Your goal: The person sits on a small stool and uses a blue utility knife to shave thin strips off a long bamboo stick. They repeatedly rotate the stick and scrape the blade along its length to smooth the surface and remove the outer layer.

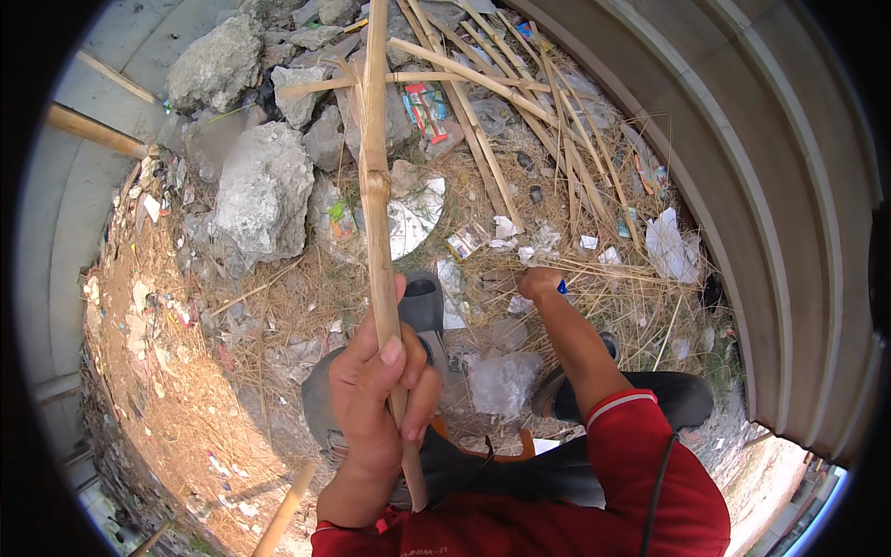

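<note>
Left grip (pixel 367 385): closed around 1 bamboo strip (pixel 374 186), thumb laid across its face, fingers wrapped round the side. Strip runs from near my red shirt (pixel 520 529), through the grip, and out of view beyond it; 1 node visible on the far stretch.

Right grip (pixel 539 282): ahead and to the right of the left, low by the ground, fingers curled. A blue bit (pixel 561 287) shows at its edge. Cannot tell whether anything is held.

Between the 2 grips: my grey sandal (pixel 424 302). Nearer me than the right grip: a clear plastic bag (pixel 504 381). Beyond both: loose bamboo strips (pixel 473 78), crossed over dry grass and litter. Ahead-left of the left grip: a large grey rock (pixel 264 190). Far right of the right grip: a ribbed wall (pixel 789 186).

Progress (judged): 1 strip in hand, so that much looks done. The strips beyond lie unheld; if they are part of this work, most of it remains. No finished piece identified; exact stage uncertain.
</note>
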{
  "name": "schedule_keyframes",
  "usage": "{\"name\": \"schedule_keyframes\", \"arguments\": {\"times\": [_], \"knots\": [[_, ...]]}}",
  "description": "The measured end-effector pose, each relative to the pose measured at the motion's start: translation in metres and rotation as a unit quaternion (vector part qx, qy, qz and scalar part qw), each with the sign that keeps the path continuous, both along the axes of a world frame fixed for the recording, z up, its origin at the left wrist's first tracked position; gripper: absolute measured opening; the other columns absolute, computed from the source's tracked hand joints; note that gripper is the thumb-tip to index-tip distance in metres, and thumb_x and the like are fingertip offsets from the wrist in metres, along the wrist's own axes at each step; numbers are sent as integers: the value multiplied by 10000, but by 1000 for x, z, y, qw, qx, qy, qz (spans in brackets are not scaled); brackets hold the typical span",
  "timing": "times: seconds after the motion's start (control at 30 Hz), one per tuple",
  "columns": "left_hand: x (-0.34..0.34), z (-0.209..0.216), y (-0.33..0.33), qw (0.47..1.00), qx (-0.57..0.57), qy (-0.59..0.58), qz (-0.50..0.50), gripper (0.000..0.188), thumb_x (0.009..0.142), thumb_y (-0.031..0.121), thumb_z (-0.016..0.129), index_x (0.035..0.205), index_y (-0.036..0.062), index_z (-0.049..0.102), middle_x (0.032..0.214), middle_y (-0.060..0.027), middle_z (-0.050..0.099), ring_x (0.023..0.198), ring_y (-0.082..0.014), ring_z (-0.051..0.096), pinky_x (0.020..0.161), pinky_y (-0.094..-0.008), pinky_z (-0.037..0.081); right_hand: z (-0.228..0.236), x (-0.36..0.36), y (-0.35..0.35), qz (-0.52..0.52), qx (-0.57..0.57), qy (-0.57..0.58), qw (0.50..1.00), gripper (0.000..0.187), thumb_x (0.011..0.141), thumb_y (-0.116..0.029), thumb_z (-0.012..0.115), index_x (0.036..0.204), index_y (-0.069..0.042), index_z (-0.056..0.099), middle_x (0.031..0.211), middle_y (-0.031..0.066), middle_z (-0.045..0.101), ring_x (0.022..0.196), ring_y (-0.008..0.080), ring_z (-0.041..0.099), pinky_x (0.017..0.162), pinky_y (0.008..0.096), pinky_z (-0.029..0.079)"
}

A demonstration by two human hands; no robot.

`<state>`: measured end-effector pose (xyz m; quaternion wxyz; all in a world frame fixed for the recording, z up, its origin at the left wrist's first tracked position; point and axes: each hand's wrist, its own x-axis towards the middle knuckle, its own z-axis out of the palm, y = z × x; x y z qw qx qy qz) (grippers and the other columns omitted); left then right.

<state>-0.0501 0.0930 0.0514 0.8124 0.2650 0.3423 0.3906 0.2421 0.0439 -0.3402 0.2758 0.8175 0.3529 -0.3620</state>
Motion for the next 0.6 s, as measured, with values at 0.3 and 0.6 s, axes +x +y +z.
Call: {"name": "schedule_keyframes", "arguments": {"times": [0.3,0.6], "knots": [[15,1,8,999,-27,-26,-14,536,1029,174,479,1512,-32,368,705,-34,420,377,-69,344,349,-215,300,-34,-6,11,108,-40,-10,993,289,909,-279,624,1106,-135,779,1133,73,751,1027,226,733,742,377,585],[4,3,11,1000,-15,-12,4,509,1028,118,471,1511,-20,386,708,-24,427,392,-63,340,354,-219,286,-73,-28,7,226,-42,-82,970,259,921,-307,643,1078,-144,769,1093,69,741,1008,228,703,743,406,543]]}}
